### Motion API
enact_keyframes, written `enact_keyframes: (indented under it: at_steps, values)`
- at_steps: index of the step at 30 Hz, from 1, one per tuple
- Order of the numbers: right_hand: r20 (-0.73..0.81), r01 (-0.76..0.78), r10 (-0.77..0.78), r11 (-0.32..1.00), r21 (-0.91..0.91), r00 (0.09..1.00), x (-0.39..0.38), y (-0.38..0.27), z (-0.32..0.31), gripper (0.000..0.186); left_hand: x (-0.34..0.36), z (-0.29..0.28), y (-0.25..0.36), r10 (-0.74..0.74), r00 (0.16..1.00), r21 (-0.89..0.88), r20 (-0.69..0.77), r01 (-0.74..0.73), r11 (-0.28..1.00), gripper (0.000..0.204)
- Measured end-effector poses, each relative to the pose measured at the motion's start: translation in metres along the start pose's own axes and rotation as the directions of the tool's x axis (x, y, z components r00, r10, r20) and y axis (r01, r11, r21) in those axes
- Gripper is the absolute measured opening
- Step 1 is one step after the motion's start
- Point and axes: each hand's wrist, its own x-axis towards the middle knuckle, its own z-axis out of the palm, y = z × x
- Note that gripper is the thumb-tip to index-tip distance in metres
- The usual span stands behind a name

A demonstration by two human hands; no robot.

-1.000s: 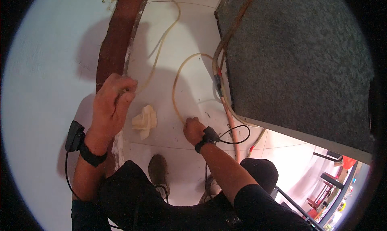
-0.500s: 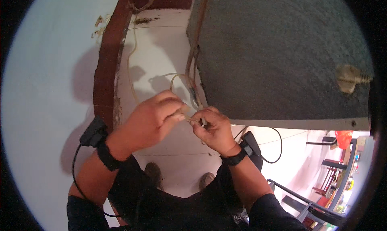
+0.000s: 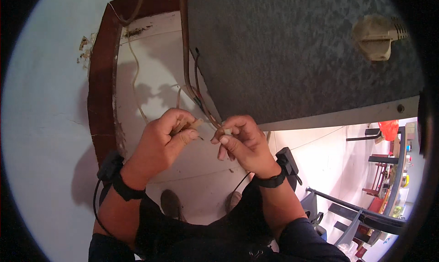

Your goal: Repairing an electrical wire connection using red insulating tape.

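Observation:
My left hand (image 3: 167,136) is closed in a pinch between thumb and forefinger. A small flat pale-beige piece (image 3: 195,123) sticks out past the fingertips; its kind is unclear. Just to the right, my right hand (image 3: 244,143) pinches a small whitish piece (image 3: 227,131) between thumb and fingers. A gap separates the two hands. Behind the right fingertips a brownish cable (image 3: 208,113) comes down beside the grey panel; whether it joins the whitish piece I cannot tell. A dark-and-green section (image 3: 197,100) shows on the cables there.
A large grey panel (image 3: 292,56) fills the right, with a beige plug (image 3: 376,37) against it. A thin pale cord (image 3: 136,74) runs along the tiled floor near the dark red skirting (image 3: 101,93). Black metal frames (image 3: 366,216) stand at lower right.
My hands have drawn apart; before, they nearly met over a thin pale strip. The view has shifted, so the panel and plug now sit higher and farther left.

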Motion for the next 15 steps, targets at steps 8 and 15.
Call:
enact_keyframes:
  at_steps: [8,15]
  values:
    - [0.097,0.065,-0.087,0.976,0.209,0.991,-0.001,0.017,-0.001,0.024,0.000,0.002,0.017,0.008,0.992,0.140,0.122,-0.026,0.990,0.018]
    - [0.058,0.021,-0.033,0.981,0.195,0.998,-0.003,0.012,-0.002,0.018,0.002,0.008,0.009,0.127,0.981,0.163,0.146,-0.151,0.975,0.017]
